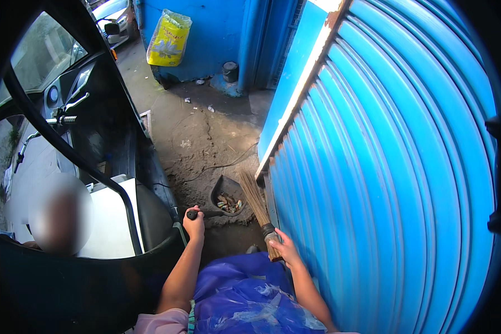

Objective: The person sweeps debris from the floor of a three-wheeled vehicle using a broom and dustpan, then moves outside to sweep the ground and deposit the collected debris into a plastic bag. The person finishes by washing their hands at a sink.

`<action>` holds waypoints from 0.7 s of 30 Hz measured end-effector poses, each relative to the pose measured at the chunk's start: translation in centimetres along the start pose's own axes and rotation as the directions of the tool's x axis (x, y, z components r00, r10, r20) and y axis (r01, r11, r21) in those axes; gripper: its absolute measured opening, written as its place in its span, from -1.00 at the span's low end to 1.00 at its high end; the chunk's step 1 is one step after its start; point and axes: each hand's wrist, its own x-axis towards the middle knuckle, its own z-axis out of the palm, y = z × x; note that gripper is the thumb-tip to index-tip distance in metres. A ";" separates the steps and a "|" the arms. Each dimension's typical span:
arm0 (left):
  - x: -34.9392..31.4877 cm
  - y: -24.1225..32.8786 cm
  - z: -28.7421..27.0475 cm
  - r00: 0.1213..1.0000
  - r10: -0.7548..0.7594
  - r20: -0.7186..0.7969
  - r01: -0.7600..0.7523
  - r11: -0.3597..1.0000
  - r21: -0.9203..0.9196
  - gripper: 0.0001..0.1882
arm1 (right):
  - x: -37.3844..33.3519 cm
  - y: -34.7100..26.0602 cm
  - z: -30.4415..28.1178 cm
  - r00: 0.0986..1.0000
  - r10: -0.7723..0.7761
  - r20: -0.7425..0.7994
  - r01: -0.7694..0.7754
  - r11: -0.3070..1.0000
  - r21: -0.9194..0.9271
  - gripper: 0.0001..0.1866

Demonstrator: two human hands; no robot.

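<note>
My left hand (194,225) is closed round the handle of a dark dustpan (224,185), which rests on the dirt ground ahead of me. Scraps of litter (230,202) lie inside the pan. In my right hand (285,249) is a short stick broom (253,193), gripped just below its dark binding. Its bristles point forward and lean left, close to the pan's right side. Blue plastic-like material (234,289) covers my lap.
A dark three-wheeled vehicle (133,133) stands close on my left, with a blurred person beside it. A blue corrugated shutter (384,139) rises on the right. Ahead are a thin cable (228,165), a small dark bucket (230,72) and a yellow sack (170,39) on a blue wall.
</note>
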 end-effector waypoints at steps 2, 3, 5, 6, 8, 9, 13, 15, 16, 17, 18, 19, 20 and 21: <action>0.5 1.0 0.0 0.999 0.003 -0.039 -0.003 1.000 -0.013 -0.85 | 2.1 -1.7 -0.7 0.999 -0.040 0.035 0.041 0.999 -0.034 -0.23; 0.6 1.5 0.1 0.998 0.017 -0.053 -0.019 0.999 -0.051 -0.85 | 3.3 -2.6 -0.7 0.997 -0.060 0.044 0.063 0.996 -0.059 -0.22; 1.1 2.6 0.4 0.998 0.023 -0.066 -0.026 0.999 -0.042 -0.84 | 5.5 -4.3 -0.3 0.996 -0.069 0.064 0.074 0.994 -0.078 -0.21; 1.7 3.0 0.7 0.997 0.039 -0.070 -0.045 0.996 -0.078 -0.84 | 7.0 -5.5 0.0 0.995 -0.062 0.076 0.067 0.995 -0.074 -0.21; 3.2 3.6 1.3 0.995 0.035 -0.096 -0.040 0.998 -0.054 -0.82 | 10.0 -7.8 0.9 0.997 -0.005 0.073 0.012 0.996 -0.093 -0.20; 4.4 3.7 1.7 0.995 0.031 -0.100 -0.036 0.998 -0.054 -0.81 | 11.7 -8.8 1.7 0.994 -0.040 0.098 0.049 0.995 -0.092 -0.19; 11.4 4.7 3.8 0.989 0.042 -0.144 -0.055 0.995 -0.088 -0.82 | 18.9 -12.5 5.4 0.991 -0.044 0.125 0.051 0.997 -0.056 -0.11; 16.0 5.3 4.9 0.987 0.035 -0.157 -0.057 0.989 -0.139 -0.83 | 23.4 -13.9 7.5 0.996 0.002 0.094 0.002 0.999 -0.048 -0.08; 18.6 5.6 5.4 0.987 0.034 -0.160 -0.047 0.995 -0.084 -0.83 | 26.1 -14.7 8.5 0.997 0.026 0.077 -0.022 0.999 -0.044 -0.06; 21.1 5.8 5.9 0.988 0.033 -0.153 -0.041 0.998 -0.050 -0.84 | 28.9 -15.4 9.3 0.991 0.047 0.121 -0.047 0.999 -0.009 -0.08; 24.2 6.3 6.6 0.990 0.019 -0.138 -0.023 0.999 -0.027 -0.84 | 32.0 -16.1 10.4 0.989 0.066 0.136 -0.065 0.998 -0.015 -0.13; 26.9 6.6 7.1 0.992 0.001 -0.125 -0.005 1.000 -0.027 -0.84 | 34.9 -16.5 11.4 0.991 0.068 0.119 -0.063 0.997 -0.046 -0.12; 29.4 6.6 7.6 0.993 -0.005 -0.117 0.007 1.000 0.012 -0.85 | 37.7 -16.8 12.0 0.995 0.097 0.040 -0.092 0.990 -0.105 -0.12; 32.0 6.6 7.9 0.995 -0.002 -0.098 0.006 0.999 0.037 -0.85 | 40.2 -17.1 12.3 0.988 0.142 0.065 -0.136 0.987 -0.086 -0.11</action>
